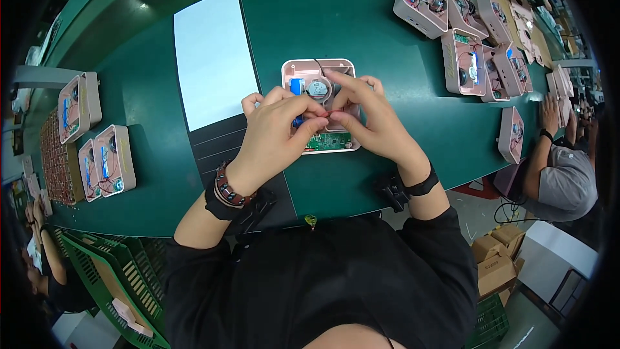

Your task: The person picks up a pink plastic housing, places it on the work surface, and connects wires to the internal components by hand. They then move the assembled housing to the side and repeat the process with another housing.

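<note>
An open pink housing (pixel 352 68) with a white rim lies on the green table in front of me. Inside it are a round speaker (pixel 317 89), a blue battery (pixel 296 85) and, along the near wall, a green circuit board (pixel 328 141). Over the housing, my left hand (pixel 279 123) pinches thumb against forefinger. My right hand (pixel 373 116) meets it from the other side, also pinched. Between the fingertips shows a tiny reddish bit, too small to name. A black wire (pixel 318 64) runs over the far rim. My hands cover the middle of the housing.
A white sheet (pixel 214 58) lies on a black mat (pixel 219 148) at left. Similar housings stand in a group (pixel 465 58) at far right and in a smaller one (pixel 106 161) at left. A green crate (pixel 116 278) sits lower left. A co-worker (pixel 562 178) is at right.
</note>
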The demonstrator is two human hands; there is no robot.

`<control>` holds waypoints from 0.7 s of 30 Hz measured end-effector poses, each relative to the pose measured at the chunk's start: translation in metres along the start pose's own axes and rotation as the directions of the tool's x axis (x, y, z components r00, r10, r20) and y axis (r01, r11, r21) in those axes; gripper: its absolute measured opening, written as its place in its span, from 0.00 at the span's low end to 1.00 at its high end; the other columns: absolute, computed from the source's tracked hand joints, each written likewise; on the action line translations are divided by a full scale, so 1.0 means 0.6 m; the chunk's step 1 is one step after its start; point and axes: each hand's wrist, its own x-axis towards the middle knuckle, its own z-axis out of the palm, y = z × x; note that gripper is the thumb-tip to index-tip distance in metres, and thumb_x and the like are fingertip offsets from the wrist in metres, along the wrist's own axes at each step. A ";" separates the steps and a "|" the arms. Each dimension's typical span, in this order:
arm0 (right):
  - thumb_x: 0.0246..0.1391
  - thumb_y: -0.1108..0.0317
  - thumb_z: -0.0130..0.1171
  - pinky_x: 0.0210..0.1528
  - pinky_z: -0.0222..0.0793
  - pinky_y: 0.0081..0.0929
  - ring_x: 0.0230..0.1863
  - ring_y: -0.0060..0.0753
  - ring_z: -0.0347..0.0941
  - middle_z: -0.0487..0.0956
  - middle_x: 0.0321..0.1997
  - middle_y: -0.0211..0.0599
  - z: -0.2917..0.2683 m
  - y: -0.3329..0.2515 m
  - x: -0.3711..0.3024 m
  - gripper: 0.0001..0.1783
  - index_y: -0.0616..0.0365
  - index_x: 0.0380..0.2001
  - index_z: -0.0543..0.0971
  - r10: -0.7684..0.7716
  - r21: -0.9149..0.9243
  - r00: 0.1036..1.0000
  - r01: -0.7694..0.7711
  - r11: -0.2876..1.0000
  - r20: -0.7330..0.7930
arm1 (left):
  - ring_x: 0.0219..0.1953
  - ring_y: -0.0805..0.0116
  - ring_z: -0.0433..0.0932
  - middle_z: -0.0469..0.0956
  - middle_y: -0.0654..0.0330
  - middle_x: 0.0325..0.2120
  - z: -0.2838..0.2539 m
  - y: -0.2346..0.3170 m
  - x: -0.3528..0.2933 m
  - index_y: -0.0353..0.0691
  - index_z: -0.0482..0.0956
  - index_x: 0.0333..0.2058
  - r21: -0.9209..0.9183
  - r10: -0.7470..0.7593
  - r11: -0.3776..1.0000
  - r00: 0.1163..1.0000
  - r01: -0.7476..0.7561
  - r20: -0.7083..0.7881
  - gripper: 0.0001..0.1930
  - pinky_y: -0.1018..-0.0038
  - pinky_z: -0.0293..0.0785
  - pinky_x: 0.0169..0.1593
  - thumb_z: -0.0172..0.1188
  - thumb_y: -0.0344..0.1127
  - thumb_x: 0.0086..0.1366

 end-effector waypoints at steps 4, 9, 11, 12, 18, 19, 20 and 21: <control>0.52 0.75 0.58 0.62 0.45 0.32 0.34 0.20 0.69 0.73 0.29 0.23 -0.004 0.003 -0.003 0.33 0.54 0.62 0.64 0.017 0.038 1.000 -0.017 0.999 -0.003 | 0.34 0.75 0.70 0.76 0.73 0.22 0.004 0.000 -0.001 0.49 0.80 0.30 -0.004 -0.021 1.000 1.000 0.021 -0.020 0.05 0.66 0.48 0.44 0.63 0.40 0.58; 0.52 0.75 0.58 0.61 0.46 0.30 0.33 0.20 0.67 0.73 0.29 0.22 0.004 0.004 -0.002 0.32 0.53 0.61 0.65 0.030 0.081 0.999 -0.027 0.996 -0.035 | 0.34 0.75 0.70 0.75 0.73 0.21 0.007 -0.003 0.000 0.49 0.80 0.29 0.020 0.024 1.000 0.999 -0.024 -0.034 0.03 0.67 0.49 0.44 0.61 0.38 0.59; 0.52 0.75 0.58 0.60 0.46 0.29 0.33 0.19 0.68 0.73 0.28 0.21 0.006 0.003 -0.002 0.31 0.52 0.61 0.66 0.046 0.063 0.998 -0.044 0.997 -0.035 | 0.33 0.75 0.70 0.75 0.74 0.21 0.005 -0.002 -0.002 0.49 0.80 0.29 0.054 0.052 0.997 0.998 -0.050 -0.034 0.02 0.67 0.49 0.44 0.61 0.37 0.60; 0.52 0.75 0.59 0.60 0.46 0.29 0.33 0.18 0.68 0.73 0.28 0.20 0.007 0.003 -0.002 0.31 0.52 0.61 0.66 0.053 0.054 0.998 -0.051 0.997 -0.034 | 0.33 0.75 0.70 0.75 0.74 0.21 0.004 -0.001 -0.002 0.49 0.80 0.29 0.054 0.052 0.997 0.998 -0.050 -0.032 0.02 0.67 0.49 0.44 0.61 0.37 0.60; 0.50 0.74 0.60 0.59 0.48 0.29 0.35 0.21 0.69 0.74 0.28 0.21 0.014 -0.004 0.001 0.30 0.51 0.59 0.68 0.047 -0.034 0.994 -0.051 0.998 -0.102 | 0.33 0.75 0.72 0.75 0.74 0.21 0.005 0.001 0.003 0.48 0.78 0.26 0.146 0.094 0.986 0.993 -0.083 -0.069 0.02 0.66 0.49 0.44 0.62 0.35 0.57; 0.50 0.75 0.61 0.58 0.50 0.30 0.36 0.23 0.69 0.74 0.30 0.23 0.013 -0.008 0.002 0.30 0.51 0.58 0.69 0.027 -0.128 0.994 -0.041 0.991 -0.108 | 0.33 0.74 0.72 0.75 0.74 0.21 0.006 0.001 0.004 0.48 0.77 0.26 0.193 0.124 0.975 0.989 -0.106 -0.082 0.03 0.66 0.49 0.44 0.62 0.34 0.56; 0.49 0.75 0.61 0.57 0.52 0.31 0.36 0.24 0.69 0.74 0.31 0.25 0.012 -0.011 0.003 0.29 0.51 0.56 0.71 0.007 -0.222 0.994 -0.032 0.975 -0.113 | 0.33 0.74 0.72 0.75 0.74 0.21 0.006 0.001 0.003 0.48 0.77 0.26 0.192 0.123 0.976 0.989 -0.105 -0.083 0.03 0.66 0.49 0.44 0.62 0.34 0.56; 0.49 0.75 0.61 0.57 0.52 0.31 0.36 0.24 0.69 0.74 0.31 0.25 0.011 -0.013 0.004 0.29 0.51 0.56 0.71 0.007 -0.223 0.994 -0.031 0.974 -0.110 | 0.34 0.74 0.72 0.75 0.74 0.21 0.006 0.002 0.003 0.47 0.77 0.26 0.195 0.120 0.975 0.989 -0.102 -0.086 0.03 0.65 0.49 0.44 0.62 0.34 0.56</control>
